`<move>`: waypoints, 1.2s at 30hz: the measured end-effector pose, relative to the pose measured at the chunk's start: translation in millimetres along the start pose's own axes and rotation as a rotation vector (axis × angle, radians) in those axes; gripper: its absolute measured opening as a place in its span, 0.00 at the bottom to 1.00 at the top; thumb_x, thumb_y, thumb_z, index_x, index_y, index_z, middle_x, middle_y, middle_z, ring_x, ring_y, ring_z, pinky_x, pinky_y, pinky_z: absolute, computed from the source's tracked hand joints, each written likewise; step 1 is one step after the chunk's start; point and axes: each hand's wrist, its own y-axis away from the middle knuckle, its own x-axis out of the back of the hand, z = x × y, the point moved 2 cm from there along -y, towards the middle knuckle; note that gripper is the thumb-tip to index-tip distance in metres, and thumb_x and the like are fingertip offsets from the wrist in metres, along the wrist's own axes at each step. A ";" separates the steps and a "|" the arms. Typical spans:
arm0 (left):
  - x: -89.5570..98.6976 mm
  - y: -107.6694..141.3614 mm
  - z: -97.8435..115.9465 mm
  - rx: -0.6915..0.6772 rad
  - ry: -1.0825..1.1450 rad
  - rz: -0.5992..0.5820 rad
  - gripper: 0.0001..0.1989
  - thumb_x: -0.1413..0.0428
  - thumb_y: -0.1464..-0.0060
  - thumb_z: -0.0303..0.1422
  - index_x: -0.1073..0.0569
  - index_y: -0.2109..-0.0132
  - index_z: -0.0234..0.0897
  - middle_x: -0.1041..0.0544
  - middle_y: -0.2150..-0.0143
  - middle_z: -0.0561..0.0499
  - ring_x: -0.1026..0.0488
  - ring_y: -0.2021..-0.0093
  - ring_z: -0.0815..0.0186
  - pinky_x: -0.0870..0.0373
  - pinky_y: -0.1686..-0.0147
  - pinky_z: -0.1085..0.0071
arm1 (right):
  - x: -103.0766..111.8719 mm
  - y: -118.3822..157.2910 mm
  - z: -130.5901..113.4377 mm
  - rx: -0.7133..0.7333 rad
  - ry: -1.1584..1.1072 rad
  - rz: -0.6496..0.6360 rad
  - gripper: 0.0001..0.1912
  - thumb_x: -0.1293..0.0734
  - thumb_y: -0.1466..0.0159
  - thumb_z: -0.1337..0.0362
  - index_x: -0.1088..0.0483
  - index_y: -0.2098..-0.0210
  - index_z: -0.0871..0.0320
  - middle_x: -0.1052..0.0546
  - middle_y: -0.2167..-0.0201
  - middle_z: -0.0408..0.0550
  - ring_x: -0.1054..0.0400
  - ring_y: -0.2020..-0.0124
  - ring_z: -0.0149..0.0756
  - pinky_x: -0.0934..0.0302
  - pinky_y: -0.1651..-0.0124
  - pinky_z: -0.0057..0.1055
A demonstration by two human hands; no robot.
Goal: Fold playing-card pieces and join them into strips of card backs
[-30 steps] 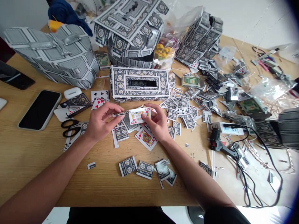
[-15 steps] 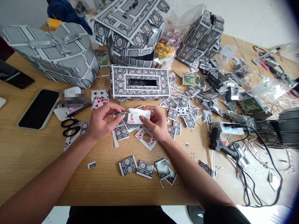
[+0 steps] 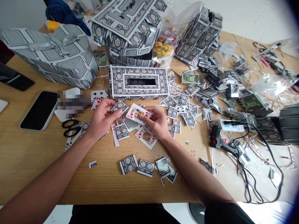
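My left hand [image 3: 104,116] pinches a small folded playing-card piece [image 3: 119,107], its dark patterned back facing up. Just to the right, my right hand [image 3: 156,119] holds a king of hearts card [image 3: 137,114] face up, thumb on top and fingers beneath. Under and between the hands lie more cards: a jack card [image 3: 146,137] face up and a folded patterned piece [image 3: 121,132]. Closer to me rest a folded card piece [image 3: 129,164], another folded piece [image 3: 145,168] and a whitish-smeared piece [image 3: 163,167]. Black-handled scissors [image 3: 70,128] lie left of my left hand.
Behind the hands stands a card-built box [image 3: 139,93] with a slot. A grey card bag [image 3: 63,59] and a lidded card container [image 3: 128,34] stand farther back. Right are scattered card pieces [image 3: 215,74] and a glue gun [image 3: 217,138] with cables. A phone [image 3: 38,110] lies left.
The folded piece in my left hand has turned from edge-on to show its patterned back. The king of hearts has tilted, showing more of its face. The view has shifted slightly.
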 end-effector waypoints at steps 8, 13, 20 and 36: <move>-2.2 -0.5 -2.6 0.005 0.028 -0.034 0.14 0.39 0.37 0.40 0.32 0.50 0.41 0.22 0.62 0.50 0.21 0.64 0.61 0.16 0.70 0.64 | -1.1 1.2 -1.1 0.036 0.018 -0.036 0.22 0.18 0.43 0.51 0.29 0.61 0.54 0.19 0.67 0.43 0.27 0.70 0.33 0.32 0.69 0.31; -4.5 1.1 -6.5 -0.035 -0.020 -0.057 0.13 0.41 0.34 0.43 0.33 0.52 0.41 0.24 0.58 0.49 0.23 0.66 0.64 0.17 0.69 0.66 | -1.1 1.4 -0.5 0.041 0.023 -0.063 0.22 0.18 0.43 0.52 0.30 0.62 0.54 0.19 0.68 0.43 0.29 0.72 0.31 0.36 0.72 0.30; -4.5 2.4 -8.5 -0.037 -0.028 -0.076 0.14 0.43 0.32 0.46 0.34 0.51 0.42 0.24 0.57 0.49 0.24 0.70 0.66 0.19 0.71 0.67 | -0.5 1.5 0.9 0.018 0.036 -0.056 0.24 0.17 0.44 0.49 0.30 0.61 0.54 0.19 0.67 0.43 0.31 0.74 0.29 0.37 0.74 0.29; -10.6 6.5 -6.3 -0.036 -0.034 -0.098 0.18 0.41 0.34 0.50 0.34 0.52 0.42 0.20 0.58 0.47 0.20 0.66 0.63 0.20 0.71 0.68 | -2.6 1.9 2.8 0.023 -0.041 -0.118 0.23 0.15 0.48 0.53 0.21 0.59 0.56 0.15 0.66 0.46 0.21 0.67 0.36 0.24 0.63 0.34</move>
